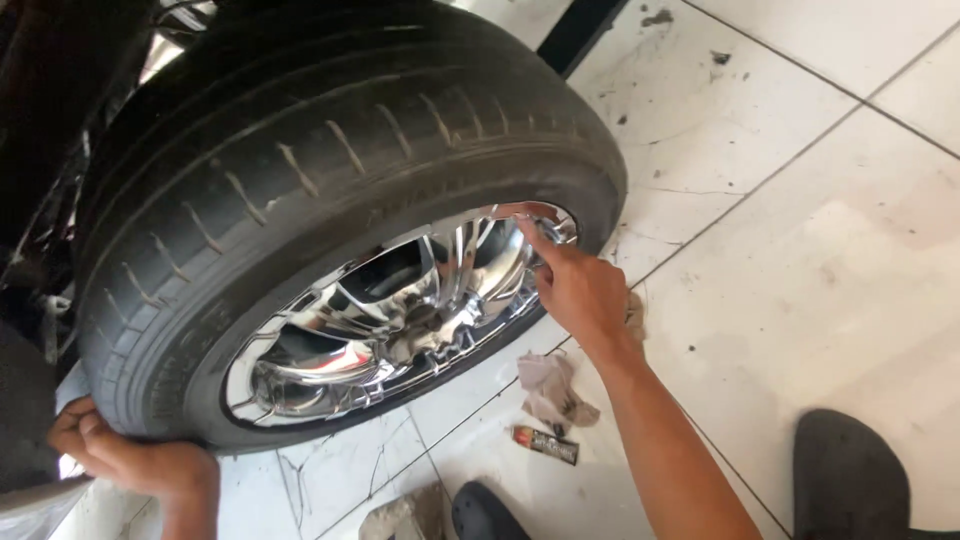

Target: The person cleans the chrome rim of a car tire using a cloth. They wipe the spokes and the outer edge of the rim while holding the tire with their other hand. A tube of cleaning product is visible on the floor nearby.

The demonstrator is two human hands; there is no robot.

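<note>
Left hand (130, 455) curled in a grip low, right hand (575, 285) outstretched, fingers pinched

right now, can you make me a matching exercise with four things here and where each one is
Things:
1. left hand
2. right hand
3. crumpled grey rag
4. small dark flat packet

Places:
A. on the white tile floor, just below the rag
B. fingers at the rim of the shiny chrome wheel
C. gripping the tread of the black rubber tyre at its lower left
D. on the white tile floor beside the right forearm

Pairs: 1-C, 2-B, 3-D, 4-A
</note>
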